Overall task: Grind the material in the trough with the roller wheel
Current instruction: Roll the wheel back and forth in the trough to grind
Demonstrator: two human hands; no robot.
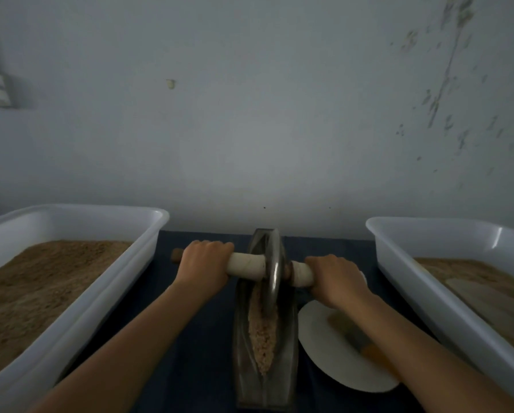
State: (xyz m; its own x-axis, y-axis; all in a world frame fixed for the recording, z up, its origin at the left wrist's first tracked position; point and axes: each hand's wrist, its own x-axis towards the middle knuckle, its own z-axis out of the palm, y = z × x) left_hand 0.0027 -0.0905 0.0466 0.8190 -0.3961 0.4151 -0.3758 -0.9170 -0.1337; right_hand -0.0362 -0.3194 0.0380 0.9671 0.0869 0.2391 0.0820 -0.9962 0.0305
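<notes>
A narrow metal trough (288, 347) runs away from me at the table's middle, with pale coarse material (263, 335) along its groove. A metal roller wheel (273, 272) stands upright in the groove near the far half. Its axle handle (245, 263) crosses the trough, wrapped in white. My left hand (203, 263) grips the handle left of the wheel. My right hand (337, 280) grips it right of the wheel.
A white tub (148, 234) of brown powder stands on the left, another white tub (398, 251) of brown powder on the right. A white plate (318, 344) with a wooden-handled brush (354, 335) lies right of the trough, under my forearm. A wall rises just behind the dark table.
</notes>
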